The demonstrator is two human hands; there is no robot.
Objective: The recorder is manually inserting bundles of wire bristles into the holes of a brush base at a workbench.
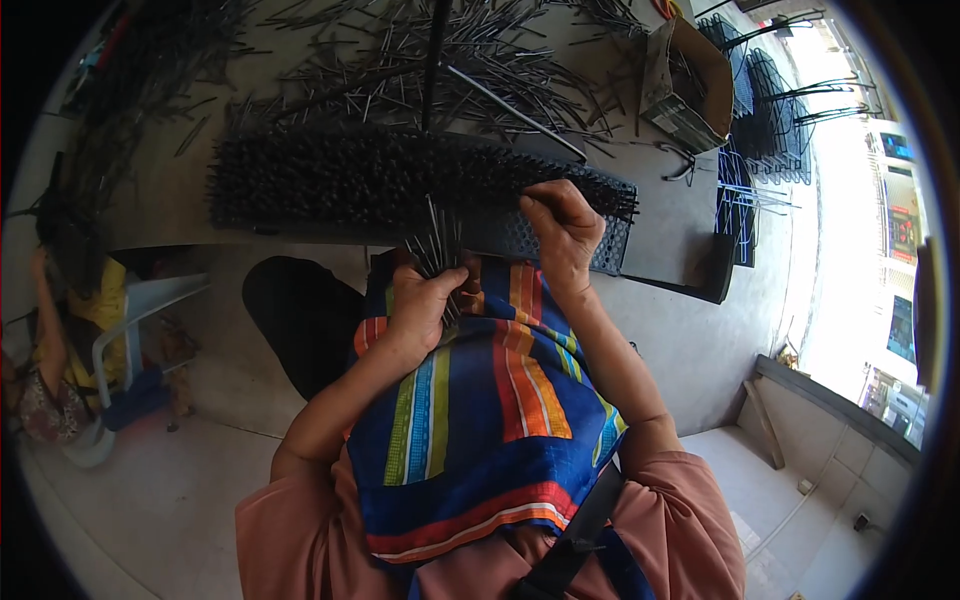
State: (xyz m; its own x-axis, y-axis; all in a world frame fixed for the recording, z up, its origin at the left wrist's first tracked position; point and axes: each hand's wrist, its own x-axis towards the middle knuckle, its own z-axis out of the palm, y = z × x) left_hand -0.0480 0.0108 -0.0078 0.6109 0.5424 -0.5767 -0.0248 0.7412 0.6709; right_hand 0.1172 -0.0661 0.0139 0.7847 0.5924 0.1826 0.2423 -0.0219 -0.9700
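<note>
My left hand (pixel 422 305) is closed round a bunch of thin dark sticks (pixel 433 240), which fan upward from the fist in front of my striped apron (pixel 470 440). At the table's near edge lies a long black perforated tray (pixel 600 240). Dark sticks (pixel 320 180) stand packed in most of its holes, while bare holes show along its near right side. Over that part hovers my right hand (pixel 567 232), thumb and fingers pinched together. Whatever is in the pinch is too small or hidden to make out.
Loose sticks (pixel 480 75) lie heaped across the far table. A worn cardboard box (pixel 690 120) stands at the right, with dark wire racks (pixel 785 115) beyond it. A thin metal rod (pixel 515 112) slants down behind the tray. At the far left, another person (pixel 55 385) sits on a chair.
</note>
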